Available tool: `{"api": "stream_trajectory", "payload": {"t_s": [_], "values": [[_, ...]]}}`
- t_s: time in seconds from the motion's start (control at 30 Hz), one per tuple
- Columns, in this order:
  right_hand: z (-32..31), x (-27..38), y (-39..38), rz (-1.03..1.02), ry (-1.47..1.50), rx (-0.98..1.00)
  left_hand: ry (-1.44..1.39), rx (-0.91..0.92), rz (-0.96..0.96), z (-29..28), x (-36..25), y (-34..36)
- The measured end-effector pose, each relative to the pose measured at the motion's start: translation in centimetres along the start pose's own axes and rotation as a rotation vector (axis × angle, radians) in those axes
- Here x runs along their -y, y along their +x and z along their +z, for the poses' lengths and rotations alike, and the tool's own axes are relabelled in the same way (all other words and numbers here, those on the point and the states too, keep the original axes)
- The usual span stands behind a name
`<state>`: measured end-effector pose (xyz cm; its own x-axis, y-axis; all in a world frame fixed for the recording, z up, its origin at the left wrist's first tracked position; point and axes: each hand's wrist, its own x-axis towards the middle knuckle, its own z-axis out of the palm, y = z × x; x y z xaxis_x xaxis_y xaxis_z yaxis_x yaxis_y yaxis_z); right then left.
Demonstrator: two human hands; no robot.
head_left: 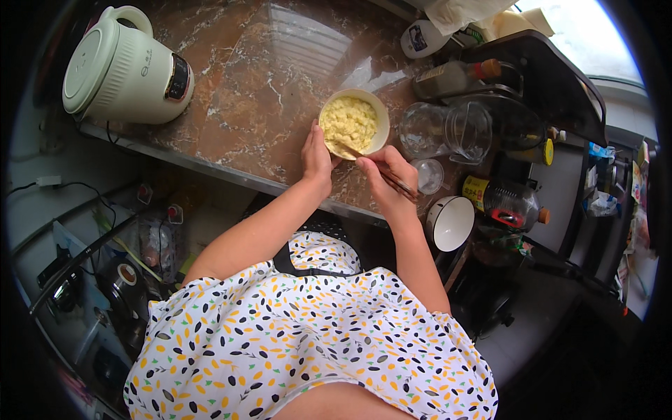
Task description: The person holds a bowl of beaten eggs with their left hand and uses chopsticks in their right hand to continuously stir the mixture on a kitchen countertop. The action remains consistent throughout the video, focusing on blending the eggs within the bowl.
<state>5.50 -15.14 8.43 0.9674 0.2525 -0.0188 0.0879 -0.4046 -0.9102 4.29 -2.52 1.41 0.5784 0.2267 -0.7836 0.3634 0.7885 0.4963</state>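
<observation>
A white bowl (pixel 383 115) stands on the brown marbled counter, filled with a lumpy pale-yellow mash (pixel 348 120). My left hand (pixel 317 155) is curved round the bowl's near left side, steadying it by the wall. Above the bowl's near rim my right hand (pixel 392 176) is closed on a pair of brown chopsticks (pixel 397 184). Their tips reach into the yellow food; the back ends stick out past my hand towards the lower right. The fingertips of my left hand are partly hidden behind the bowl.
Right of my hands stand a small clear glass (pixel 428 176), a white dark-rimmed bowl (pixel 450 223), a glass jug (pixel 448 131) and a dark sauce bottle (pixel 505 203). A pale-green electric appliance (pixel 129 70) sits at the far left. The counter's front edge (pixel 231 175) runs below my wrists.
</observation>
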Motion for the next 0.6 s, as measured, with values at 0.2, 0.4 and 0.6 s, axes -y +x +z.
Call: {"api": "stream_trajectory", "payload": {"t_s": [0.2, 0.4, 0.6], "values": [[-2.1, 1.8, 0.6, 0.132, -0.056, -0.135, 0.015, -0.007, 0.016, -0.1, 0.4, 0.5], [-2.2, 2.1, -1.2, 0.190, 0.023, -0.125, 0.008, 0.026, -0.029, -0.8, 0.0, 1.0], [-1.6, 2.0, -1.6, 0.117, -0.045, -0.068, 0.017, 0.030, -0.036, -0.7, -0.3, 0.5]]}}
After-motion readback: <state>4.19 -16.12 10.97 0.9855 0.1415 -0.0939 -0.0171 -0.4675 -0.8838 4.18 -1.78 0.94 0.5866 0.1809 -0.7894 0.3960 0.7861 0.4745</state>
